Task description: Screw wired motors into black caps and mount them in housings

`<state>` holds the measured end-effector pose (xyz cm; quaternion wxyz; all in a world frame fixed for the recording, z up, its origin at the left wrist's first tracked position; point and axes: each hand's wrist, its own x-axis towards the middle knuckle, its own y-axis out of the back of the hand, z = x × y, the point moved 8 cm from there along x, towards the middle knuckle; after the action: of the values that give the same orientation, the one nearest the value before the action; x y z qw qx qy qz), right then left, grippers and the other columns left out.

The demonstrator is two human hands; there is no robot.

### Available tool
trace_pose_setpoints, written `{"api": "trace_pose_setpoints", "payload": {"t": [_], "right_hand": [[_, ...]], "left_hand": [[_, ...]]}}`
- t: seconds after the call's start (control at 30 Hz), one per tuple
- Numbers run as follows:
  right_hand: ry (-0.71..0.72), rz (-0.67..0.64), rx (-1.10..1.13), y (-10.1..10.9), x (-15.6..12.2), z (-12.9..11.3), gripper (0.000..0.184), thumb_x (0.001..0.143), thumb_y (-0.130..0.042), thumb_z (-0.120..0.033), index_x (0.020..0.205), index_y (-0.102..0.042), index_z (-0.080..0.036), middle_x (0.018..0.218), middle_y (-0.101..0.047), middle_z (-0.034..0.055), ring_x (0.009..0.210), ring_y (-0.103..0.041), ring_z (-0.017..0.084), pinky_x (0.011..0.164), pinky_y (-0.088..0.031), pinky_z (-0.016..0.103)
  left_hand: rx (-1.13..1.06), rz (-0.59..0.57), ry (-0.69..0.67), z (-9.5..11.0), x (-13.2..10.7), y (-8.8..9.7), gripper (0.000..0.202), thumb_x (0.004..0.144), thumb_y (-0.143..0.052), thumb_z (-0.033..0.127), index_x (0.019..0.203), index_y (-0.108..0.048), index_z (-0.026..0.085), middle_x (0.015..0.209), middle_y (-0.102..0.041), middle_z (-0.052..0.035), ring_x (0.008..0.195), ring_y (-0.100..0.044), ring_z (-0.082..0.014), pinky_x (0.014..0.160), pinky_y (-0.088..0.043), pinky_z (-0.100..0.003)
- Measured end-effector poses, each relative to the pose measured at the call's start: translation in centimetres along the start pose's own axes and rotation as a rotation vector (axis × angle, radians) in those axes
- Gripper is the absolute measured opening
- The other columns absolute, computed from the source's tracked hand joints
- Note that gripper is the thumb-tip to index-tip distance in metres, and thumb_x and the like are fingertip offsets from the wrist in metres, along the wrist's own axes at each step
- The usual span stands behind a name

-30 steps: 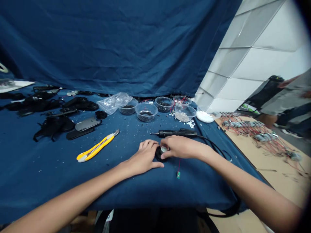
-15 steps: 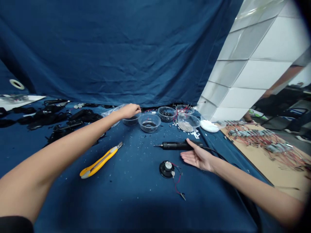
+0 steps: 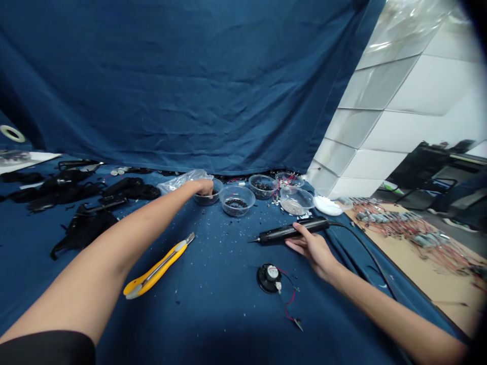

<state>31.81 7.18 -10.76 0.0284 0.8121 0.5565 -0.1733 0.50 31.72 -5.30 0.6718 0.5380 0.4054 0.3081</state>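
Note:
My left hand reaches far forward into a small clear bowl of dark bits, fingers bunched down inside it; what they pinch is hidden. My right hand wraps around a black corded electric screwdriver lying on the blue cloth, tip pointing left. A small round black speaker with red wires lies alone on the cloth just in front of my right hand.
A yellow utility knife lies left of the speaker. More clear bowls stand in a row at the back, beside a plastic bag. Black parts are piled at far left. Wired motors cover a wooden table on the right.
Both hands left the speaker. My left hand reached out to the bowls and dipped into one. My right hand moved to the screwdriver and closed around it.

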Motion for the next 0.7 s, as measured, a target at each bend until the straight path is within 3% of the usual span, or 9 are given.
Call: {"api": "trace_pose_setpoints", "payload": {"t": [0.1, 0.2, 0.3, 0.4, 0.53, 0.6, 0.7], "right_hand": [[0.311, 0.127, 0.108, 0.8, -0.2, -1.6, 0.040, 0.066, -0.078, -0.039, 0.087, -0.062, -0.009, 0.082, -0.066, 0.0054, 0.077, -0.066, 0.017, 0.070, -0.062, 0.031], [0.496, 0.290, 0.246, 1.7, -0.5, -3.1, 0.040, 0.067, -0.074, -0.044, 0.087, -0.061, -0.012, 0.081, -0.062, 0.0014, 0.073, -0.061, 0.014, 0.062, -0.059, 0.026], [0.547, 0.390, 0.456, 1.9, -0.6, -4.2, 0.036, 0.069, -0.069, -0.043, 0.090, -0.057, -0.016, 0.082, -0.059, -0.0008, 0.074, -0.059, 0.012, 0.060, -0.056, 0.024], [0.511, 0.425, 0.573, 1.7, -0.6, -4.5, 0.036, 0.068, -0.068, -0.041, 0.093, -0.055, -0.019, 0.084, -0.057, -0.0013, 0.073, -0.059, 0.012, 0.055, -0.054, 0.023], [0.446, 0.423, 0.599, 1.7, -0.8, -4.1, 0.039, 0.067, -0.068, -0.045, 0.093, -0.053, -0.020, 0.084, -0.057, -0.0009, 0.071, -0.060, 0.014, 0.055, -0.055, 0.026], [0.434, 0.388, 0.595, 1.8, -0.9, -4.0, 0.040, 0.067, -0.068, -0.047, 0.092, -0.053, -0.019, 0.082, -0.058, -0.0007, 0.070, -0.060, 0.014, 0.057, -0.056, 0.028], [0.427, 0.355, 0.608, 2.0, -1.2, -4.0, 0.040, 0.067, -0.068, -0.048, 0.091, -0.054, -0.019, 0.079, -0.059, -0.0011, 0.067, -0.061, 0.014, 0.057, -0.056, 0.029]], "left_hand": [[0.022, -0.026, 0.056, -0.6, -0.5, -0.1, 0.031, 0.090, -0.058, 0.041, 0.096, -0.063, 0.011, 0.093, -0.064, -0.0060, 0.084, -0.062, -0.0166, 0.079, -0.051, -0.036], [0.026, 0.000, 0.083, -0.6, -1.3, 0.1, 0.029, 0.091, -0.057, 0.039, 0.097, -0.063, 0.011, 0.096, -0.064, -0.0063, 0.088, -0.062, -0.0171, 0.083, -0.050, -0.037], [0.020, 0.029, 0.099, -0.3, -2.1, 0.4, 0.030, 0.090, -0.057, 0.040, 0.095, -0.063, 0.011, 0.094, -0.065, -0.0057, 0.087, -0.062, -0.0174, 0.083, -0.050, -0.037], [0.000, 0.122, 0.101, 0.8, -3.1, 1.9, 0.031, 0.090, -0.056, 0.040, 0.101, -0.063, 0.011, 0.098, -0.066, -0.0082, 0.091, -0.062, -0.0191, 0.084, -0.048, -0.037], [-0.044, 0.287, 0.017, 5.1, -4.1, 4.3, 0.039, 0.098, -0.037, 0.034, 0.125, -0.054, 0.012, 0.126, -0.059, -0.0146, 0.113, -0.054, -0.0213, 0.092, -0.040, -0.031], [-0.064, 0.220, -0.072, 8.2, -3.8, 3.6, 0.036, 0.097, -0.040, 0.032, 0.124, -0.057, 0.016, 0.124, -0.061, -0.0103, 0.110, -0.056, -0.0186, 0.089, -0.040, -0.026], [-0.052, -0.018, -0.151, 11.8, -2.8, 0.7, 0.021, 0.082, -0.065, 0.027, 0.101, -0.069, 0.018, 0.100, -0.070, -0.0036, 0.089, -0.062, -0.0158, 0.079, -0.044, -0.023]]}}
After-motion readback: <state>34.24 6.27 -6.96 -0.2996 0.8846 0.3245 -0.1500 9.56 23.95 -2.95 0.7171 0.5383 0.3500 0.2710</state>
